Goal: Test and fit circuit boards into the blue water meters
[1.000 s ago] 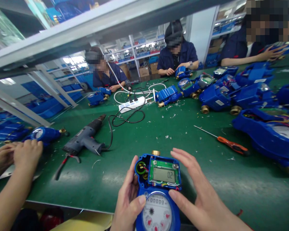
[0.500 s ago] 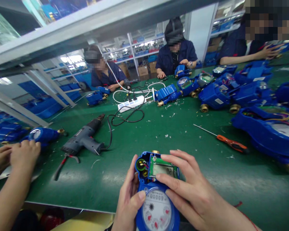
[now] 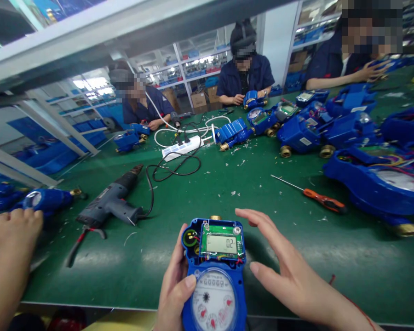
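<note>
A blue water meter (image 3: pixel 239 289) with an open top housing is held upright over the near table edge. Its round white dial (image 3: pixel 214 299) faces me, and above it a green circuit board carries a lit display (image 3: pixel 221 244) that seems to read 0.2. My left hand (image 3: pixel 174 289) grips the meter's left side, thumb by the dial. Just off its right side is my right hand (image 3: pixel 283 266), fingers apart, holding nothing. Farther right lies an orange-handled screwdriver (image 3: pixel 322 201) on the green table.
To the left lies a grey heat gun (image 3: pixel 112 200). A white power strip (image 3: pixel 182 148) with tangled cables sits mid-table. Several blue meters (image 3: pixel 300 133) crowd the right. A co-worker's hands (image 3: pixel 17 230) work at far left; several co-workers (image 3: pixel 244 78) sit across the table.
My right hand has let go of the meter's right side and moved away to the right, uncovering the board and display. My left hand still holds the meter.
</note>
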The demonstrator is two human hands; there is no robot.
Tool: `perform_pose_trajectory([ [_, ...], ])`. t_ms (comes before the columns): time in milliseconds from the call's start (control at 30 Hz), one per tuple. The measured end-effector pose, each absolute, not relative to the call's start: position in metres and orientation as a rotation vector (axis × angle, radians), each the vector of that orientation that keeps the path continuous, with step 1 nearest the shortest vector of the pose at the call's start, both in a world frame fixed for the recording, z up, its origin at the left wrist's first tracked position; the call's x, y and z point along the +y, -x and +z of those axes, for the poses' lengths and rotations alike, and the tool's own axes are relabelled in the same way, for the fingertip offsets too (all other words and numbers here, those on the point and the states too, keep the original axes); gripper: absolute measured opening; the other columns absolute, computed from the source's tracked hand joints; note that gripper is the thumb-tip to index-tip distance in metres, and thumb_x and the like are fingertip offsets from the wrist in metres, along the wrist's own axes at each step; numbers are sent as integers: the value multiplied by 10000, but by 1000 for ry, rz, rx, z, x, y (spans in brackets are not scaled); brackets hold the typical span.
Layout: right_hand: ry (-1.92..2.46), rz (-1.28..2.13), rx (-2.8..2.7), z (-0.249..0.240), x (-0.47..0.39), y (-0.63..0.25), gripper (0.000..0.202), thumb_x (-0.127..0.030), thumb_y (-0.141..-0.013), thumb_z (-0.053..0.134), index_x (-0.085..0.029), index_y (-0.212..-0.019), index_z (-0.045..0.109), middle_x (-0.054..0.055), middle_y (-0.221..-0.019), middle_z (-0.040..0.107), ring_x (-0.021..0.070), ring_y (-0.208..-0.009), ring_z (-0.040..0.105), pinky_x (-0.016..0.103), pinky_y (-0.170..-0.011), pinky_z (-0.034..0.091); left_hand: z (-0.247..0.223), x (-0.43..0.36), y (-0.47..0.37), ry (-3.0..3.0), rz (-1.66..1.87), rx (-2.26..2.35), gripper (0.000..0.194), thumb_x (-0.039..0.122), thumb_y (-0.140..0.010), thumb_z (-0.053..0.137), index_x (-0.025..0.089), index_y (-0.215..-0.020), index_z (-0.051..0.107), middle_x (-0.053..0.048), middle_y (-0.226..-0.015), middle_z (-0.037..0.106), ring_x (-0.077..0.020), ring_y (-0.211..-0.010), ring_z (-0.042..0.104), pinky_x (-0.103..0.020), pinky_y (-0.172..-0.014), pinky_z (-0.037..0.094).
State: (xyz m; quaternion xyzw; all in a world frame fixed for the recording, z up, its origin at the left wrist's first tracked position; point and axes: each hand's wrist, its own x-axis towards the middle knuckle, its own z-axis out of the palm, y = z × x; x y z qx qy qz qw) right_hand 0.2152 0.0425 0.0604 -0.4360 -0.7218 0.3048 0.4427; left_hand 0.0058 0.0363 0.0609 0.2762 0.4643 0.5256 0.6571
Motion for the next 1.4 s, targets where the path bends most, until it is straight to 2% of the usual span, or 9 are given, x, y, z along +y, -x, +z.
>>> perform_pose_trajectory([
  [100,1093,807,-1851,62,43,-212,652,-297,-905,530,-383,-1467,211,-15,-1478,321,177,-1374,294,363,-1147,307,57,36,-4,-646,1198,1047,917,413,-632,770,243,-1457,407,-118,-1389,585,-392,-1220,564,-442,-998,477],
  [367,1040,905,-1812,64,45,-209,661,-241,-865,610,-432,-1415,299,-48,-1436,362,159,-1344,332,329,-1144,305,57,35,-3,-655,1180,1008,927,408,-637,770,253,-1467,387,-117,-1401,574,-401,-1234,553,-461,-1012,466],
  [567,1023,887,-1793,64,45,-208,665,-206,-846,612,-407,-1409,321,-35,-1432,369,160,-1343,338,334,-1148,300,55,37,-2,-672,1157,1013,940,424,-623,773,276,-1465,382,-109,-1428,548,-395,-1181,594,-455,-987,484],
  [767,999,843,-1772,61,47,-207,669,-181,-792,618,-383,-1379,367,-31,-1404,396,153,-1326,351,313,-1132,314,54,37,-2,-681,1169,990,927,427,-617,777,269,-1452,405,-103,-1420,555,-404,-1271,515,-446,-997,480],
  [1033,934,741,-1726,54,49,-204,629,-180,-774,643,-310,-1350,429,11,-1293,504,179,-1205,461,314,-1044,395,66,34,-7,-704,1209,968,774,355,-663,772,262,-1387,516,-86,-1381,597,-373,-1274,522,-422,-1057,435],
  [1267,892,637,-1762,49,49,-200,605,-213,-808,645,-267,-1363,410,53,-1301,496,206,-1204,460,338,-1038,405,64,36,-6,-693,1216,925,849,368,-623,787,229,-1406,491,-108,-1354,615,-390,-1301,490,-441,-1064,424],
  [1400,896,687,-1760,49,49,-200,618,-187,-808,641,-270,-1371,401,60,-1306,484,204,-1216,462,332,-1044,413,65,32,-6,-680,1198,933,807,360,-654,771,263,-1405,491,-83,-1370,605,-365,-1278,519,-413,-1050,436],
])
